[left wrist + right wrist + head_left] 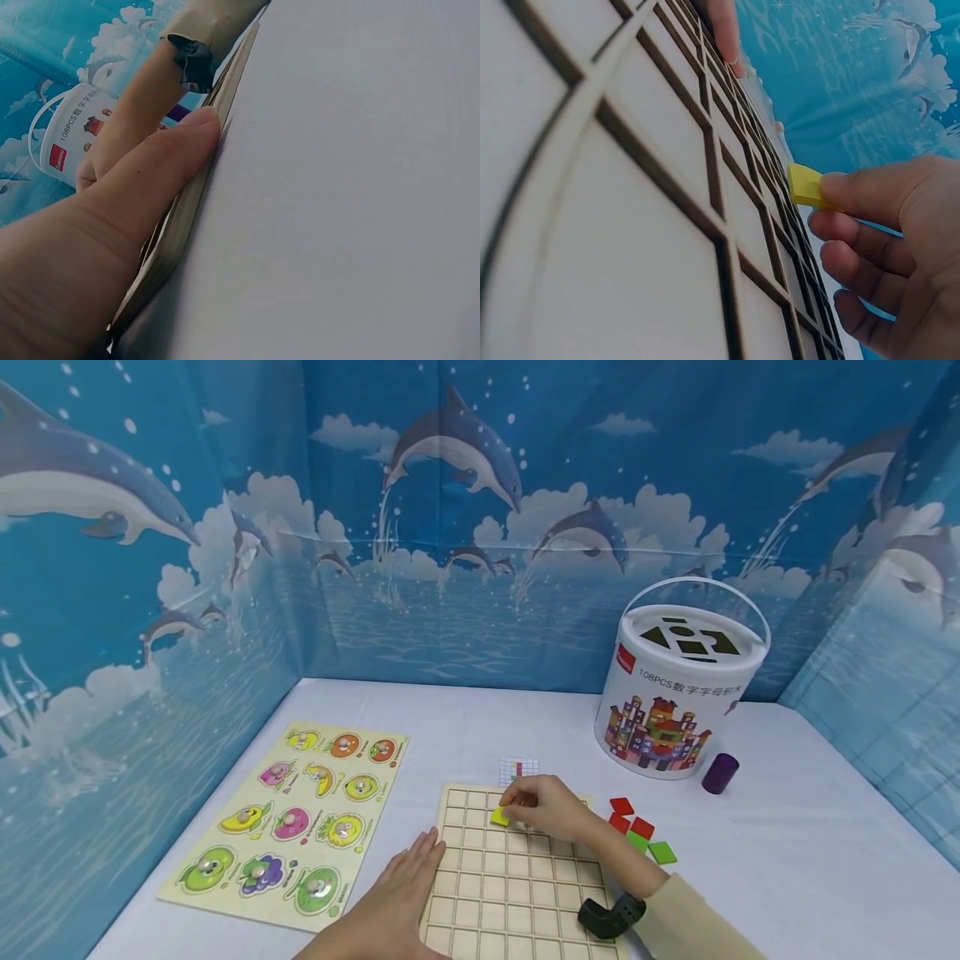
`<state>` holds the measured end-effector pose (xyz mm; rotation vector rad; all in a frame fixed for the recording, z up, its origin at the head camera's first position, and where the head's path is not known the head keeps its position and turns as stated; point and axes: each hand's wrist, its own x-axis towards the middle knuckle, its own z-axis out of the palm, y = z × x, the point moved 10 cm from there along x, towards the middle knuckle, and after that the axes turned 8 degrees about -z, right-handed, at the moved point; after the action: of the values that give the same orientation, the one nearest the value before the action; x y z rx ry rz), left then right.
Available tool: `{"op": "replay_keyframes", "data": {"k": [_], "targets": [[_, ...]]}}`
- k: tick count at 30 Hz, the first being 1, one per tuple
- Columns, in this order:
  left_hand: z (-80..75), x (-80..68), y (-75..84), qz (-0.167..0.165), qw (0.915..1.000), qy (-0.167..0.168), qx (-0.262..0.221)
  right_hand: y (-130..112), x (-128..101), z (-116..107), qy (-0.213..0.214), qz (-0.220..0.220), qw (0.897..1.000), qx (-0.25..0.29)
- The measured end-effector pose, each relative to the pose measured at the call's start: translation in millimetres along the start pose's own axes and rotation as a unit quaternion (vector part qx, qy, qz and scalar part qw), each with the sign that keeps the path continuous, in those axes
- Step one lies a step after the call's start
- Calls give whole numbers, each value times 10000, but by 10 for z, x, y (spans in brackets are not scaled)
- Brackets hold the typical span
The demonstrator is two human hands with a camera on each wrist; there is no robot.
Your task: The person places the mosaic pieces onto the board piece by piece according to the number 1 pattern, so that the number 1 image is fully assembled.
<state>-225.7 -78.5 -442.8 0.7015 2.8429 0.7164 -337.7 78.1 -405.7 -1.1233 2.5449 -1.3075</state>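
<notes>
I pinch the yellow tile (499,816) in my right hand (543,807) over the grid board's (517,893) far-left corner; my flat left hand (401,893) steadies its left edge. Next comes lowering it squarely into a cell.

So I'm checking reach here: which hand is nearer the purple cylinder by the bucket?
Right. The right hand holds a yellow tile over the grid board, closer to the purple cylinder. The left hand rests on the board's left edge, farther away.

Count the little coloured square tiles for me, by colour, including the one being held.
Yellow: 1, the yellow tile pinched in the right hand over the wooden grid board.
Red: 3, the red tiles beside the board.
Green: 2, the green tiles beside the board.
Total: 6
</notes>
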Motion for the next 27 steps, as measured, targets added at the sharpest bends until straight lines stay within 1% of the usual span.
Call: {"op": "replay_keyframes", "data": {"k": [6,13,20,27], "targets": [[-1,-11,3,21,10000,-2,6,29,-16,39,31,78,9999,57],[-14,-23,17,38,10000,15,-54,26,-23,74,130,44,9999,-52],[-4,-23,-10,-130,9998,-73,-91,21,-23,91,166,60,9997,-164],[-24,-26,20,-98,9999,-23,-37,10,-28,80,205,8,9996,-202]]}}
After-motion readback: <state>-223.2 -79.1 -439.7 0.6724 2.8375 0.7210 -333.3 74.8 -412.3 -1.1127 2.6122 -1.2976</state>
